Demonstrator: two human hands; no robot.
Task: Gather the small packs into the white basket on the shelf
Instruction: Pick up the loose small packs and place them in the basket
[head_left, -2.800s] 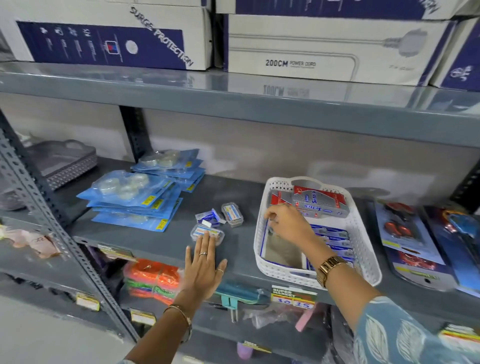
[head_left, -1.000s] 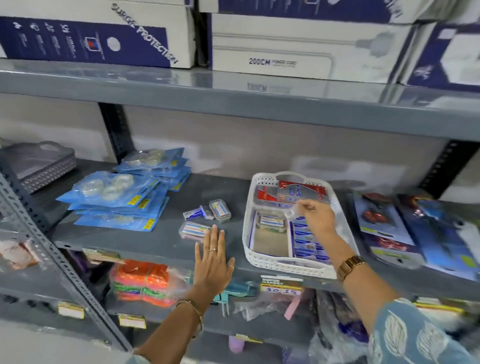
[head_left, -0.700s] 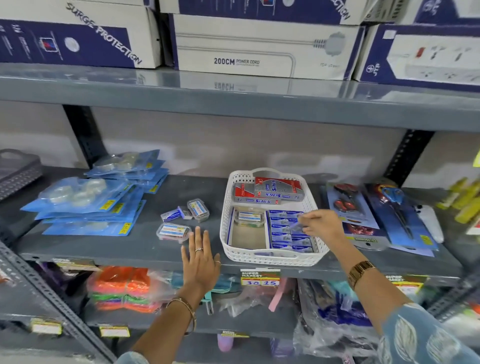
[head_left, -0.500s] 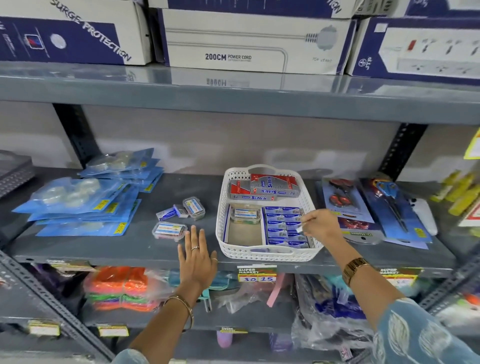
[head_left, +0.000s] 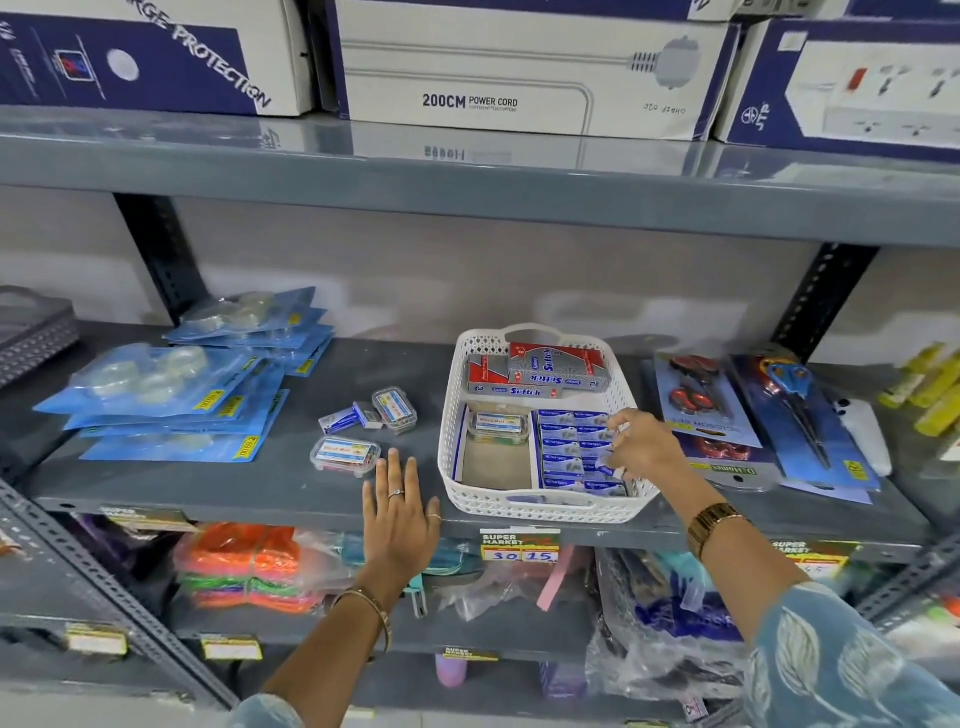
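A: Where does the white basket (head_left: 540, 506) sit?

B: On the grey shelf (head_left: 249, 483), near its front edge, roughly in the middle of the view. Two red and silver boxes (head_left: 540, 371) lie across its far end, a clear pack (head_left: 497, 425) lies behind a bare patch of its floor, and a column of small blue packs (head_left: 571, 449) fills its right side.

A: And the person's hands?

B: The right hand (head_left: 641, 447) reaches over the basket's right rim, fingers curled down onto the blue packs. It seems to pinch one of them, though the blur there makes that hard to confirm. The left hand (head_left: 400, 512) lies flat on the shelf edge just left of the basket, fingers straight and spread, grasping nothing.

A: Are any small packs outside the basket?

B: Three. A clear case with a label (head_left: 344, 454) lies just beyond the left fingertips. Further back are a second clear case (head_left: 395, 409) and a small blue pack (head_left: 345, 418) beside it.

A: What else is on that shelf?

B: Stacks of blue blister cards (head_left: 171, 400) to the left, and carded scissors (head_left: 753, 410) to the right of the basket. Power cord boxes (head_left: 519, 73) stand on the shelf above.
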